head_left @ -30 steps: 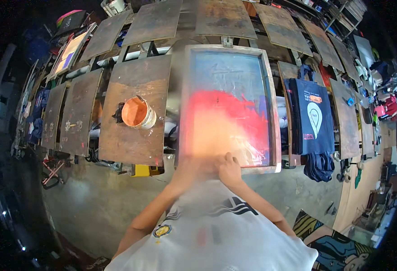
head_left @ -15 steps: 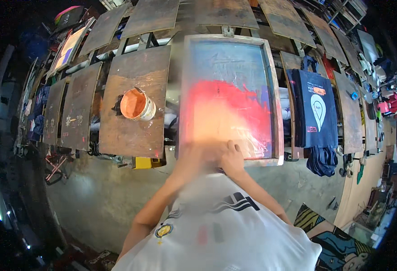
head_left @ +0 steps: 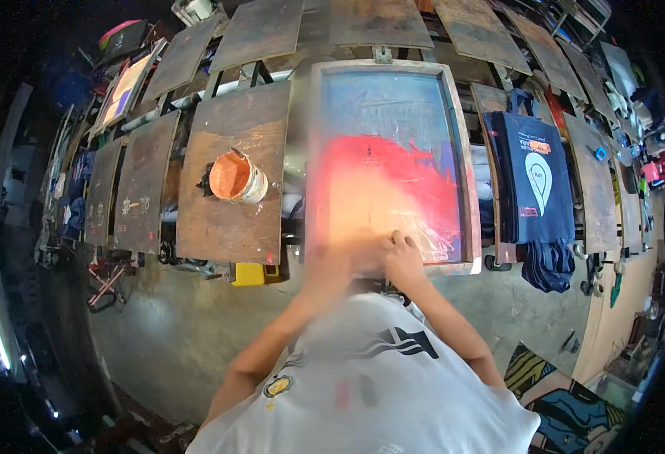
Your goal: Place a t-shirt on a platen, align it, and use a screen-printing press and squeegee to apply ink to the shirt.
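A wooden-framed printing screen [head_left: 466, 174] lies in front of me, its mesh blue at the far end and coated red and orange nearer me. Both hands are at its near end, side by side. My right hand [head_left: 402, 256] is closed with bent fingers, over the near orange area. A hazy smear covers my left hand [head_left: 331, 266], so its fingers do not show clearly. Between the hands is a dull, blurred bar-like shape [head_left: 365, 262]; its kind cannot be made out. On the board to the left, an open bucket [head_left: 250, 186] with orange ink inside leans slightly.
Brown boards [head_left: 230, 227] stand in rows around the screen. Dark blue printed tote bags [head_left: 525, 185] lie stacked on the right, some hanging over the edge. A yellow box [head_left: 247, 274] sits below the left board. Farther left is another screen [head_left: 129, 87].
The whole view has shifted slightly. My hands stay at the screen's near end, my right hand slightly farther up and right in the picture. The bucket stays on its board.
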A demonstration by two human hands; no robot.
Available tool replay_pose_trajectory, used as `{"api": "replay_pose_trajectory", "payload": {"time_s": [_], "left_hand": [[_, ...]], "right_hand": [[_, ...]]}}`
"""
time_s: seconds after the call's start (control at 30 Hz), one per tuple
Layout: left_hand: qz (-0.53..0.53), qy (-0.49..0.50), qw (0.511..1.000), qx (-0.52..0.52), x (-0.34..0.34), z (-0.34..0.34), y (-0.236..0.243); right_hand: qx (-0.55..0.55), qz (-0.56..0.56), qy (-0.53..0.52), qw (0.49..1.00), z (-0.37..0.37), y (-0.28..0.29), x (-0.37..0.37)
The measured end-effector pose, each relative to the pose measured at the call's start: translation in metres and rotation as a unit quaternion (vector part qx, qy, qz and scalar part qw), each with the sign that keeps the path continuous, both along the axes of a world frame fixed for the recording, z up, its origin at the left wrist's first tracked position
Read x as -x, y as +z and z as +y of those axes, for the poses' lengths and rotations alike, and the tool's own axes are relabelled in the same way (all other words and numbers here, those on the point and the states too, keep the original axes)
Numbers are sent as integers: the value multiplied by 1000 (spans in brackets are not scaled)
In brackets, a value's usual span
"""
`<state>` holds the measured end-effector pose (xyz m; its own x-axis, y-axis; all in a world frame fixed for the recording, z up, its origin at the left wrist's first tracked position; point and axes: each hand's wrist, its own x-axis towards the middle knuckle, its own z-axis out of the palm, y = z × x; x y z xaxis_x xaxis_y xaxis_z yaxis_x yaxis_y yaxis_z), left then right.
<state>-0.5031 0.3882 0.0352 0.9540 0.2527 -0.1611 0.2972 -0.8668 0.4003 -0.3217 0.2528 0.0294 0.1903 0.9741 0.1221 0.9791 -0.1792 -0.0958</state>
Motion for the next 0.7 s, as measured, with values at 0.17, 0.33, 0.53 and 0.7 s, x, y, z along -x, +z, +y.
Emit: {"api": "replay_pose_trajectory", "payload": {"time_s": [0.17,0.33,0.53,0.7], "left_hand": [[19,28,999,-3,-4,0,-15],[40,27,999,-20,-12,-3,-9],[50,72,996,-1,-12,-21,-14],[3,99,995,-6,-20,-33,-5]], "right_hand": [[-22,-12,-22,999,4,0,-3],[-24,28,-21,999,1,2,-13],[-13,-2,8,1000,-6,-1,-18],[-23,12,24,999,-3,3,-32]]}}
